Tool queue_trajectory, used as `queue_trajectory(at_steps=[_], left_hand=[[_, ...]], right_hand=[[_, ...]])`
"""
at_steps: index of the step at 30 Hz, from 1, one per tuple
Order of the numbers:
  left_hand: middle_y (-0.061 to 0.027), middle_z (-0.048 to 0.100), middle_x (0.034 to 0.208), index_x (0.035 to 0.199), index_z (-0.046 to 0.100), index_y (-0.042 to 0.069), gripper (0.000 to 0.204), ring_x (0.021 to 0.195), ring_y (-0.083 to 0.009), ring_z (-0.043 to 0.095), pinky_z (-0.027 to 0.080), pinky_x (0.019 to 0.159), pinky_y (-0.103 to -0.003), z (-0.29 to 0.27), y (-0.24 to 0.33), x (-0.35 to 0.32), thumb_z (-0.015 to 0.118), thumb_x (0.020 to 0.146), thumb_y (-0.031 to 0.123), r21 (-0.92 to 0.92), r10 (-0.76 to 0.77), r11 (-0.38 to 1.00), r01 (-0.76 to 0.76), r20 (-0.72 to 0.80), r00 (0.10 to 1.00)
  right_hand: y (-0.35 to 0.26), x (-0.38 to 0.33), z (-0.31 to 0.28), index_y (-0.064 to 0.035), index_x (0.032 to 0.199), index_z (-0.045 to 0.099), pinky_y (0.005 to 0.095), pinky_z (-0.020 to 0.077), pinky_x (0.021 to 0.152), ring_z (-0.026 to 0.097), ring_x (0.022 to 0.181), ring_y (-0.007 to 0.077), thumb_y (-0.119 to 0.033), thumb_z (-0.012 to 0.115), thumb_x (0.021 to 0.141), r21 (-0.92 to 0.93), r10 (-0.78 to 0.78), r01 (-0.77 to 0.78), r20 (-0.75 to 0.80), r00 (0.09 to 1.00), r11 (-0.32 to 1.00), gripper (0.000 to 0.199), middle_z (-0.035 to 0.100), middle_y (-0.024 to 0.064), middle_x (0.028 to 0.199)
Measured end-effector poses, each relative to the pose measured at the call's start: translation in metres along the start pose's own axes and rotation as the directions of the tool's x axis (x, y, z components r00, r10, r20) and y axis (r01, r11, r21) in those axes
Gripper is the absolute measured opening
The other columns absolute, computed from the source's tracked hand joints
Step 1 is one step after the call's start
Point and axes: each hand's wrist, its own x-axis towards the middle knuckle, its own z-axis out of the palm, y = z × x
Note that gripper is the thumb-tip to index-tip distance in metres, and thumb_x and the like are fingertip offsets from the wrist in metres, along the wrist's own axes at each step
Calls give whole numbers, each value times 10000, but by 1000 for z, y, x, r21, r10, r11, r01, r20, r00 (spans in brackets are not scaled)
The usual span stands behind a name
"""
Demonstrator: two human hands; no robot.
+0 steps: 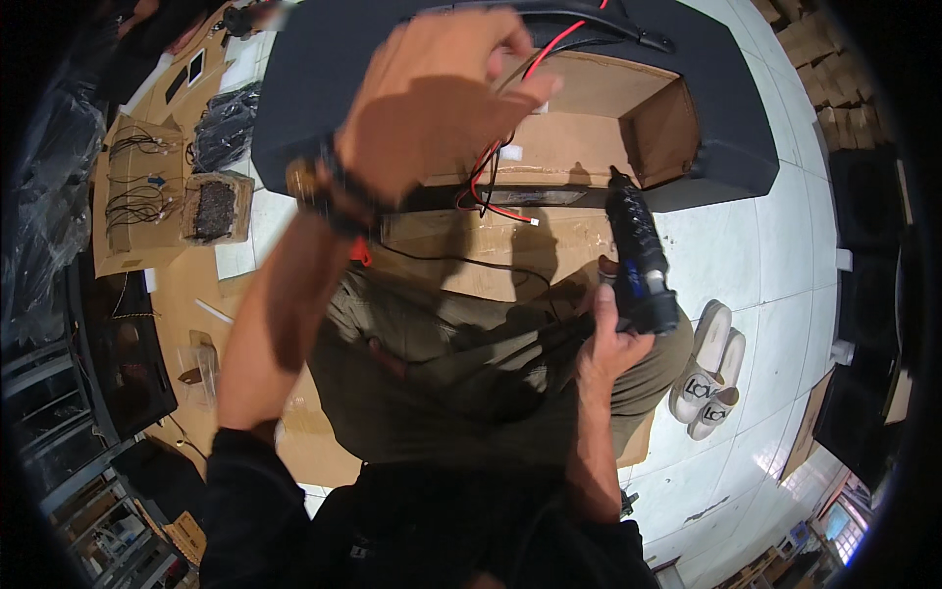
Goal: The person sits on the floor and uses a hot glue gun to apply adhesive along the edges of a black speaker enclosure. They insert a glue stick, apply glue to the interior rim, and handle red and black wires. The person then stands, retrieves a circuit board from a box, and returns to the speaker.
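Observation:
A black cabinet with a bare wood-coloured hollow lies in front of me. My left hand hovers over that hollow, its thumb and fingers apart. Beside its fingertips, red and black wires hang across the cabinet's near edge and end in a small white plug. Whether the hand touches them I cannot tell. Low on the right, my right hand is closed round a black gun-shaped tool. Its narrow tip points away from me, near the hollow's right corner. The palm and most of the fingers are hidden behind it.
Cardboard lies under the cabinet and my legs. A thin black cord crosses it. At left stand a carton of cables and a smaller box. Grey slippers rest on white tiles, with black boxes at far right.

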Motion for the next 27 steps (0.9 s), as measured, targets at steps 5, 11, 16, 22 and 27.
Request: queue_trajectory(at_steps=[5,11,16,22,27], left_hand=[[-55,650,816,1004,662,5,282,668,-146,606,495,614,-284,62,5,-121,766,837,208,-346,-514,818,459,-85,854],[-172,592,1135,1203,535,-21,600,1013,-292,575,465,889,-411,155,-15,-170,819,792,311,-282,-622,782,556,-313,717],[-163,579,1049,1134,519,-26,633,1004,-323,555,442,895,-443,180,-7,-150,846,754,361,-376,-711,702,604,-395,581],[-168,568,1000,1036,542,11,372,975,-366,538,428,869,-460,206,-14,-149,765,851,243,-206,-576,791,576,-568,588],[-176,612,922,1033,520,3,208,924,-392,578,453,827,-460,221,5,-150,639,926,135,-671,-683,640,374,-274,677]], right_hand=[[-29,-2,-1,63,1244,554,367,555,891,638,1040,212,-102,640,937,81,-111,114,-33,993,990,359,684,156,1133],[-49,-14,-14,67,1226,563,390,507,991,650,1083,246,-83,630,926,256,-53,58,-28,998,965,342,690,177,1121],[-57,-25,-22,67,1230,565,402,501,996,664,1062,253,-74,641,900,127,-107,102,26,994,987,367,697,182,1101],[-57,-28,-13,66,1245,563,395,506,984,671,1043,245,-76,654,881,160,-109,99,56,992,982,402,704,178,1087],[-57,-29,-13,66,1295,511,353,521,932,665,1028,242,-58,679,876,30,-120,118,126,985,993,469,675,183,1121]])
